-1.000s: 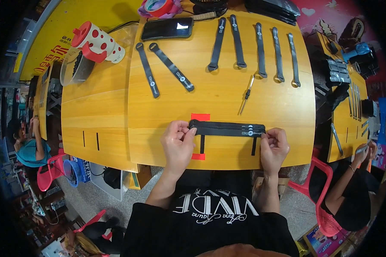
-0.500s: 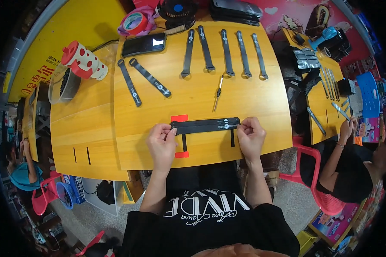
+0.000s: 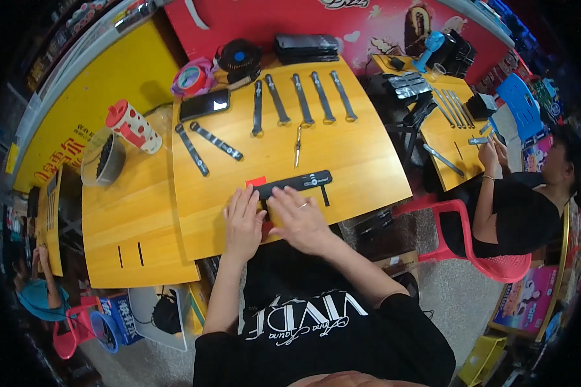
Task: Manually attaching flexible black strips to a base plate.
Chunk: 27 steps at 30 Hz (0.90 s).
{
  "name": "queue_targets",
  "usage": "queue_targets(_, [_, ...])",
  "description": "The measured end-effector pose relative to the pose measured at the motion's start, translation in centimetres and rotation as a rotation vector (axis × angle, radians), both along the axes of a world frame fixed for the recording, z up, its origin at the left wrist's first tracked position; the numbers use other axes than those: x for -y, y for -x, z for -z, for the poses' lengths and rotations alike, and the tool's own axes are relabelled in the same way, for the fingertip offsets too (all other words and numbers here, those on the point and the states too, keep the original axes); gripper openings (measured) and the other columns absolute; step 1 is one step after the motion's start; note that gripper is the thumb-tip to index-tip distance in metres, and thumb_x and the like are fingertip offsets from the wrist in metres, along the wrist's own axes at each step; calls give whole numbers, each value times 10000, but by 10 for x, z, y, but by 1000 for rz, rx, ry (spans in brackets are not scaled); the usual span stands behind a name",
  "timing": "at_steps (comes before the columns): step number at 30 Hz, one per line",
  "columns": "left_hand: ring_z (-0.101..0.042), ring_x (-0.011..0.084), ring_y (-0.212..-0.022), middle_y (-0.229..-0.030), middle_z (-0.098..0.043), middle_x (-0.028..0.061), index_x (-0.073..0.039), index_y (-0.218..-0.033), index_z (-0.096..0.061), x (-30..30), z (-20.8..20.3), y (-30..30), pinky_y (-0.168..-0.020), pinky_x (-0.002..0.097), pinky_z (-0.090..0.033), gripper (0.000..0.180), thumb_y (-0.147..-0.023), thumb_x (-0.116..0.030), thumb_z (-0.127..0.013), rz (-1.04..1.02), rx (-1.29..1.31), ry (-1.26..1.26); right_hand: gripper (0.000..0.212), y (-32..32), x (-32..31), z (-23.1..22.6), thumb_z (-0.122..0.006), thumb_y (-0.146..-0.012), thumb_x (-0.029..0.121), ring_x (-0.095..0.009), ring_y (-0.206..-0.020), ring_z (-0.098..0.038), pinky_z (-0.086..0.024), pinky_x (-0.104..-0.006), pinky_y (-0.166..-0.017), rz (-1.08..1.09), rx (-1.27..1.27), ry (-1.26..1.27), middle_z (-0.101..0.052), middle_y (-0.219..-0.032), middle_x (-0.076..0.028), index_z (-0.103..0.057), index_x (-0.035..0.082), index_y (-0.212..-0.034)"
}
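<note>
A flat black strap [image 3: 306,181] with pale printing near its right end lies across the near part of my wooden table. My left hand [image 3: 243,222] rests over its left end, fingers stretched out and lying flat. Beside it, my right hand [image 3: 301,222] lies palm down with extended fingertips on the strap's near edge; a ring shows on one finger. Red tape [image 3: 256,181] peeks out behind the left fingers, and a black line mark [image 3: 325,196] runs down from the strap's right part. A thin pointed tool [image 3: 297,147] lies beyond the strap.
Several looped straps [image 3: 302,100] stand in a row at the back, with two more straps [image 3: 216,140] at left. A phone [image 3: 204,105], fan [image 3: 239,57], tape roll [image 3: 191,79] and dotted tumbler [image 3: 133,126] are farther off. A co-worker [image 3: 519,206] sits at right.
My right hand has left the strap's right end and moved left beside my left hand. Both hands went from pinching the ends to lying flat. The view has shifted.
</note>
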<state>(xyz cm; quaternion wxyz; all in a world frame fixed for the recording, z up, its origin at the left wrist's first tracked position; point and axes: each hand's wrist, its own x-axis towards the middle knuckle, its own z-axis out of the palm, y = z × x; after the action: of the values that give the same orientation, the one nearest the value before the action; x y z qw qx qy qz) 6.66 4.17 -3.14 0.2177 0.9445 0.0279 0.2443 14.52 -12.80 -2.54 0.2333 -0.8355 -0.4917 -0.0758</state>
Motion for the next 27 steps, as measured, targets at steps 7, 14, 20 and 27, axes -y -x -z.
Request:
queue_targets(7, [-409, 329, -1336, -1394, -510, 127, -12, -1268, -569, -13, 18, 6, -1028, 479, -329, 426, -877, -159, -648, 15, -160, -88, 682, -22, 40, 17, -645, -837, 477, -307, -1327, -416, -343, -508, -964, 248, 63, 155, -455, -1437, -145, -507, 31, -1334])
queue_targets(14, [-468, 280, -1295, -1338, -572, 101, -41, -1166, -648, -15, 23, -2, -997, 434, -348, 334, -866, -188, -654, 55, -68, 26, 574, -40, 81, 22, -718, -806, 314, -270, -1300, -445, -321, -441, -993, 380, 119, 107, -508, -1411, -75, -559, 54, -1292])
queue_targets(20, [-562, 325, -947, -900, -595, 153, -18, -968, -662, -95, 7, -47, -824, 476, -417, 318, -831, -301, -705, -562, 57, 109, 484, -41, 77, 26, -663, -863, 317, -290, -1282, -454, -318, -430, -997, 357, 127, 21, -541, -1368, -89, -585, 41, -1253])
queue_targets(27, [-618, 290, -939, -919, -659, 166, 5, -915, -679, -162, 17, -51, -778, 442, -475, 483, -716, -418, -800, -914, -266, 146, 429, -39, 76, 33, -671, -857, 262, -300, -1282, -452, -318, -437, -1009, 374, 82, 1, -546, -1356, -91, -600, 51, -1224])
